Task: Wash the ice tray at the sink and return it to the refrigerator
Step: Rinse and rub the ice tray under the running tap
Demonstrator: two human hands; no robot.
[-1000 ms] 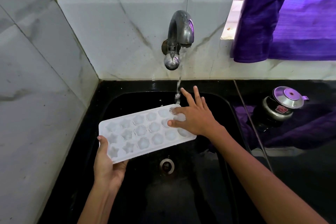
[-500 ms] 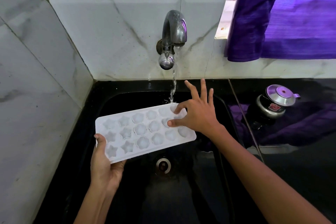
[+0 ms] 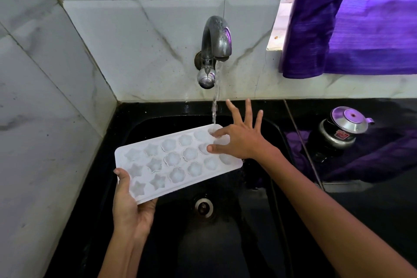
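Small black-and-steel pot [image 3: 343, 130] on black counter [image 3: 383, 205] right of sink; red label on its side, writing too small to read. White ice tray [image 3: 178, 162] held over black sink [image 3: 225, 244], far end under tap [image 3: 214, 52] stream. Left hand [image 3: 133, 205] grips tray's near corner from beneath, thumb curled over rim. Right hand [image 3: 241, 140] spread, thumb and forefinger touching far cells, other fingers straight. Grey marble wall tiles [image 3: 56, 119]; purple curtain [image 3: 361, 18] at window.
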